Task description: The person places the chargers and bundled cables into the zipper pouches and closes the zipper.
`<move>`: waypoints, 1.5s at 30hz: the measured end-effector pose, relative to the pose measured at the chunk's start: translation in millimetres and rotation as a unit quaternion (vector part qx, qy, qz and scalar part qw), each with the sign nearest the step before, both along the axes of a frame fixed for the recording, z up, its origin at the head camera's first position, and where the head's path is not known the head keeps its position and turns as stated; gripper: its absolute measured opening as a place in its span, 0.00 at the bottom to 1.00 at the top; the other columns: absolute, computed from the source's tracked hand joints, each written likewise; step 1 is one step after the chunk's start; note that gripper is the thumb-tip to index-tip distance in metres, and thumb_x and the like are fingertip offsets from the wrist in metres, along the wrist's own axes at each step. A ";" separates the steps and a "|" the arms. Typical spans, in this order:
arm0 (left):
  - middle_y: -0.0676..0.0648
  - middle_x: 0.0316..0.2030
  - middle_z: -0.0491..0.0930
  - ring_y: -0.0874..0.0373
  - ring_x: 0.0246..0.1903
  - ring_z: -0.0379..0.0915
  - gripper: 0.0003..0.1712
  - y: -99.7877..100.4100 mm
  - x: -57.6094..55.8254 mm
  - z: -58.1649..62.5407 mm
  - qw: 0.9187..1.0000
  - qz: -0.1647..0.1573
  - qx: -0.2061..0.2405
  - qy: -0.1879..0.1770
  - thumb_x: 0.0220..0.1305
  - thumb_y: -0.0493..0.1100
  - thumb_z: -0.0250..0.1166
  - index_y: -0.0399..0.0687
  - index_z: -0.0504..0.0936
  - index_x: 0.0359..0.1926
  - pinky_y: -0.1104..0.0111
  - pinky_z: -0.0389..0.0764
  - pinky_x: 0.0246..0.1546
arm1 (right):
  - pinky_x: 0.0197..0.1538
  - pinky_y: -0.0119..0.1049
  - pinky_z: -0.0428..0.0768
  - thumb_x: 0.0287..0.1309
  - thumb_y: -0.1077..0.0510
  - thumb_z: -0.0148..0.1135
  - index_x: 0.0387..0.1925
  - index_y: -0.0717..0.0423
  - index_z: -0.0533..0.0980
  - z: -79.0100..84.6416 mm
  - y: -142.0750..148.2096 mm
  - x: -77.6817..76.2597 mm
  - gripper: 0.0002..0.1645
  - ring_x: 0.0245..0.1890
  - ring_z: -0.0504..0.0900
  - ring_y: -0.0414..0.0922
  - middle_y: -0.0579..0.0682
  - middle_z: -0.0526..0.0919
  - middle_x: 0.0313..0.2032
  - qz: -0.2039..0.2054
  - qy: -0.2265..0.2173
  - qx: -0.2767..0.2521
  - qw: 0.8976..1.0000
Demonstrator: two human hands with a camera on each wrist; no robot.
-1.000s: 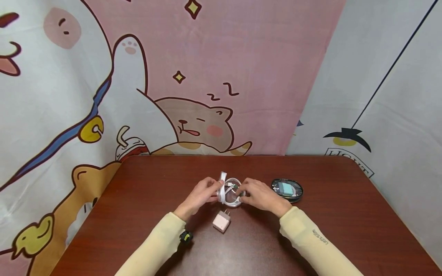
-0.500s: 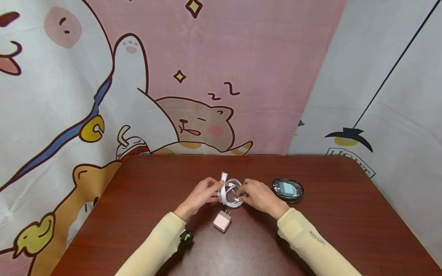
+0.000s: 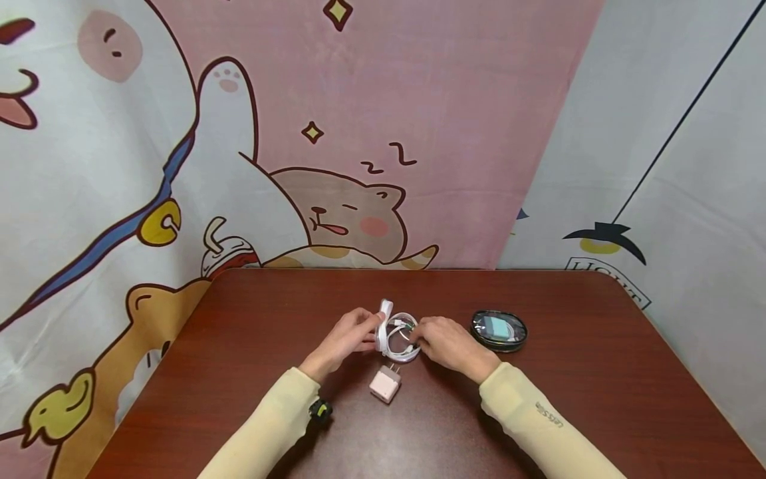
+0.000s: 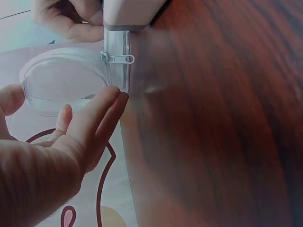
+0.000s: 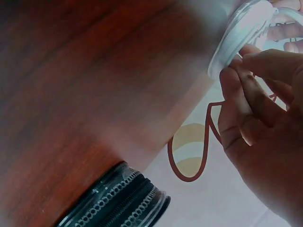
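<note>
A clear zip pouch (image 4: 61, 82) with white zipper edging stands with its lid raised toward my left hand (image 3: 344, 338). That hand grips the lid, thumb on one side and fingertips on the other, beside the zipper pull (image 4: 120, 59). A coiled white charging cable (image 3: 399, 355) lies within the pouch, its plug ends near the middle by a small green piece. My right hand (image 3: 450, 344), fingers bent, pinches at the right side of the coil; in the right wrist view its thumb and fingertips meet the coil's edge (image 5: 241, 38).
A pale pink and white charger block (image 3: 385, 386) with metal prongs lies just in front of the pouch. To the right sits a black-edged clear zip case (image 3: 499, 330) with a light blue item inside. All rest on a reddish-brown table (image 3: 287, 293) before a cartoon-print curtain.
My right hand's fingers have bent in more and lowered slightly at the coil's right side. The pouch lid has shifted slightly left with my left hand. The charger block and black-edged case stay put.
</note>
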State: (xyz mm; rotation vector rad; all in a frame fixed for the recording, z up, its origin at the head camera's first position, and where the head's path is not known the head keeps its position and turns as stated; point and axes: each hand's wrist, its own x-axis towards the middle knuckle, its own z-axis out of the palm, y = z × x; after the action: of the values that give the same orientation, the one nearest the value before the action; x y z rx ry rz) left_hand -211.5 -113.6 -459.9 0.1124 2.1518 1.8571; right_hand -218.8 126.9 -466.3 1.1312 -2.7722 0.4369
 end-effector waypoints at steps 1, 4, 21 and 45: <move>0.36 0.49 0.78 0.48 0.43 0.82 0.26 -0.4 -0.3 -0.3 1.000 0.000 -0.001 0.001 0.74 0.53 0.63 0.30 0.74 0.52 0.55 0.86 0.49 | 0.41 0.44 0.83 0.57 0.68 0.69 0.39 0.51 0.89 0.4 0.2 0.3 0.12 0.37 0.85 0.47 0.45 0.85 0.35 0.001 0.001 0.007 1.000; 0.36 0.49 0.78 0.48 0.44 0.82 0.26 -1.4 -0.8 -1.2 1.000 0.000 -0.002 0.000 0.74 0.53 0.63 0.30 0.74 0.52 0.55 0.86 0.50 | 0.42 0.44 0.82 0.56 0.68 0.69 0.39 0.51 0.89 1.2 0.3 1.6 0.13 0.38 0.83 0.48 0.46 0.84 0.36 0.002 0.005 0.019 1.000; 0.37 0.50 0.78 0.48 0.46 0.82 0.26 -11.9 -3.4 -4.7 1.000 0.011 -0.010 0.000 0.74 0.52 0.63 0.30 0.74 0.53 0.55 0.85 0.51 | 0.44 0.47 0.82 0.62 0.60 0.69 0.46 0.50 0.88 6.1 -6.2 17.6 0.11 0.43 0.82 0.48 0.48 0.83 0.44 -0.028 0.033 -0.034 0.998; 0.37 0.50 0.79 0.50 0.46 0.82 0.27 -26.6 -2.2 -5.5 0.999 0.031 -0.007 -0.003 0.74 0.53 0.64 0.31 0.74 0.53 0.53 0.84 0.53 | 0.43 0.41 0.82 0.66 0.42 0.69 0.51 0.46 0.85 11.3 -29.2 59.3 0.18 0.44 0.83 0.41 0.42 0.83 0.48 0.065 0.030 0.024 0.997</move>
State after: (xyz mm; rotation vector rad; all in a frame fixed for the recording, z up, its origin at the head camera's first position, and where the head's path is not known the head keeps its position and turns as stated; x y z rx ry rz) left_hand -213.6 -140.2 -465.4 0.0380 2.1882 1.8724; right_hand -159.6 97.7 -455.0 1.3178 -2.6820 0.3438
